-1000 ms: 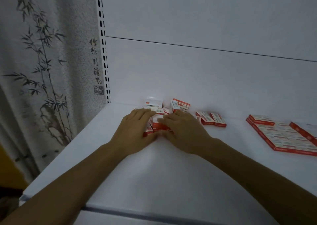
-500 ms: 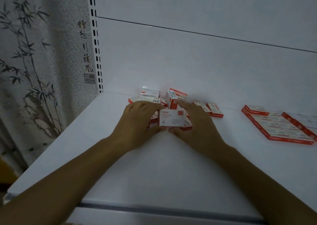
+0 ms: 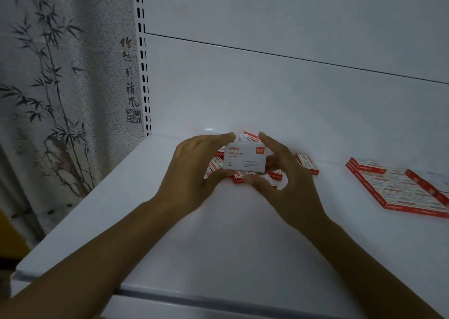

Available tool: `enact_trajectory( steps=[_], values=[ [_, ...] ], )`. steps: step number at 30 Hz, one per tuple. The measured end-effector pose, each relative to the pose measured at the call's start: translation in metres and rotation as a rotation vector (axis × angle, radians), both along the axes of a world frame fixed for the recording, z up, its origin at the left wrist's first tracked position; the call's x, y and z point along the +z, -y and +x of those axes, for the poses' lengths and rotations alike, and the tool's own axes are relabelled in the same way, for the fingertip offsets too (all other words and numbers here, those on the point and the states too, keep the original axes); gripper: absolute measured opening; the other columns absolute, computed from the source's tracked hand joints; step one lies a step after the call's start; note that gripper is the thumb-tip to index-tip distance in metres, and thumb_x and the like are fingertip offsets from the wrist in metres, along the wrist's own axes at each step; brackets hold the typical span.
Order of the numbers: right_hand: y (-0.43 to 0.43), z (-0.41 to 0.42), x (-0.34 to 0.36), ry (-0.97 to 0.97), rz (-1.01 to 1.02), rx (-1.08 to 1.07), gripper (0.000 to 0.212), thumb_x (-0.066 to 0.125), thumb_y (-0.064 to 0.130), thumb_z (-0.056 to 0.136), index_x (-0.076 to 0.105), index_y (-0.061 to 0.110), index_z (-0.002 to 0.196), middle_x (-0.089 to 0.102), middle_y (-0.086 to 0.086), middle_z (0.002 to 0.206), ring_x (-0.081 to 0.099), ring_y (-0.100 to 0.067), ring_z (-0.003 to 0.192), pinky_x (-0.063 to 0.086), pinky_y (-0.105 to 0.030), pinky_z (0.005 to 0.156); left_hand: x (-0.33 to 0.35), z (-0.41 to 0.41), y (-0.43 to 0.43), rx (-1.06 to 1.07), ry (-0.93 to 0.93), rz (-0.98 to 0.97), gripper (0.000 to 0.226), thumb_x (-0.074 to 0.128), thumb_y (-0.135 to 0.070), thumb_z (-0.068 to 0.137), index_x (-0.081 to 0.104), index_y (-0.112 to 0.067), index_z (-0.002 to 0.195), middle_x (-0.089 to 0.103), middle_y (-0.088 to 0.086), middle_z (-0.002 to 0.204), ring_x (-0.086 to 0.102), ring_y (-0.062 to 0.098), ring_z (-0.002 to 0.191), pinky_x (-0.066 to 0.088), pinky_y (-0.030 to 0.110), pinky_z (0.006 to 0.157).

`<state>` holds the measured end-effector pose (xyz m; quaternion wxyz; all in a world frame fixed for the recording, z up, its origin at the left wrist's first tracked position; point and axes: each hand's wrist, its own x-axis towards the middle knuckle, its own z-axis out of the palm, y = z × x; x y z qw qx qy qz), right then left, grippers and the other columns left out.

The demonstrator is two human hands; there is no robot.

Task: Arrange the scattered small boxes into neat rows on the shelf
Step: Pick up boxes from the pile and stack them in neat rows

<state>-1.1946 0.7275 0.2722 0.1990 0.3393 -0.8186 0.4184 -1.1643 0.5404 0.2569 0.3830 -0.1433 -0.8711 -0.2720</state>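
Shelf (image 3: 218, 233), white, bears scattered boxes (image 3: 306, 163) beside bamboo-painted wall (image 3: 60, 75).

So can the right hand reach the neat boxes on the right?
Probably yes: bare shelf lies between the right hand and the neat boxes, though it helps hold a paper clip box.

We saw a white, flat metal shelf (image 3: 218, 233), painted smooth, with a soft sheen and a bright glare toward twelve o'clock. At the centre, the small white cardboard box with red print (image 3: 244, 159) looked matt. At three o'clock, the flat red-edged cardboard boxes laid in rows (image 3: 398, 189) looked faintly glossy. At nine o'clock, the grey wall covering with inked bamboo (image 3: 60, 87) looked rough-grained, the white slotted metal upright (image 3: 142, 51) smooth.
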Motion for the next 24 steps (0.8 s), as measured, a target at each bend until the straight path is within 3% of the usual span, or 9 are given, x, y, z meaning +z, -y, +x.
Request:
enact_trajectory(
  steps=[3, 5, 9, 15, 19, 22, 24],
  values=[
    [-0.003, -0.001, 0.004, 0.038, -0.045, 0.036, 0.050, 0.064, 0.035, 0.076, 0.041, 0.035, 0.121, 0.052, 0.029, 0.101, 0.057, 0.013, 0.089, 0.044, -0.001, 0.071, 0.001, -0.001, -0.001, -0.006, 0.023, -0.016, 0.065, 0.068, -0.038, 0.075, 0.042, -0.023, 0.133, 0.057, 0.003, 0.127, 0.051, 0.024, 0.117, 0.038, 0.039, 0.101],
    [-0.008, -0.003, 0.011, 0.045, -0.039, 0.040, 0.049, 0.068, 0.030, 0.078, 0.047, 0.026, 0.122, 0.060, 0.018, 0.102, 0.062, 0.005, 0.086, 0.048, -0.006, 0.069, 0.005, 0.000, -0.003, -0.006, 0.086, -0.006, 0.084, 0.075, -0.042, 0.071, 0.031, -0.026, 0.141, 0.048, 0.001, 0.137, 0.043, 0.022, 0.125, 0.034, 0.040, 0.104],
    [-0.023, -0.002, 0.034, 0.031, -0.014, 0.025, 0.050, 0.063, 0.045, 0.073, 0.046, 0.030, 0.118, 0.062, 0.014, 0.096, 0.065, -0.002, 0.079, 0.051, -0.010, 0.068, 0.015, 0.003, -0.013, -0.058, 0.132, 0.025, 0.105, 0.071, -0.061, 0.062, 0.017, -0.028, 0.146, 0.032, -0.003, 0.149, 0.031, 0.017, 0.134, 0.028, 0.041, 0.109],
    [-0.083, -0.002, 0.054, -0.040, 0.013, -0.035, 0.054, 0.060, 0.047, 0.073, 0.047, 0.026, 0.121, 0.058, 0.023, 0.091, 0.065, -0.001, 0.078, 0.044, -0.001, 0.071, 0.024, 0.003, -0.061, -0.089, 0.178, -0.057, 0.109, 0.061, -0.068, 0.062, 0.003, -0.033, 0.147, 0.019, -0.009, 0.155, 0.023, 0.016, 0.140, 0.029, 0.051, 0.110],
    [-0.142, -0.003, 0.054, -0.017, -0.026, -0.083, 0.054, 0.059, 0.048, 0.072, 0.046, 0.030, 0.121, 0.057, 0.018, 0.096, 0.064, -0.002, 0.078, 0.052, -0.010, 0.072, 0.026, -0.007, -0.119, -0.115, 0.198, -0.073, 0.109, 0.052, -0.076, 0.062, -0.012, -0.041, 0.143, 0.001, -0.015, 0.156, 0.009, 0.010, 0.143, 0.020, 0.044, 0.112],
    [-0.201, -0.004, 0.050, 0.013, -0.035, -0.137, 0.056, 0.060, 0.047, 0.072, 0.046, 0.029, 0.124, 0.059, 0.013, 0.098, 0.063, -0.004, 0.078, 0.051, -0.008, 0.071, 0.023, -0.019, -0.176, -0.155, 0.191, -0.124, 0.112, 0.054, -0.076, 0.064, -0.009, -0.034, 0.146, -0.006, -0.018, 0.154, 0.002, 0.003, 0.141, 0.017, 0.037, 0.113],
    [-0.245, -0.005, 0.047, 0.036, -0.037, -0.170, 0.056, 0.061, 0.046, 0.073, 0.047, 0.030, 0.124, 0.062, 0.013, 0.096, 0.064, -0.005, 0.075, 0.050, -0.008, 0.070, 0.020, -0.027, -0.219, -0.212, 0.171, -0.148, 0.109, 0.054, -0.075, 0.066, -0.002, -0.030, 0.148, -0.002, -0.014, 0.156, 0.003, 0.005, 0.143, 0.020, 0.039, 0.114]
  ],
)
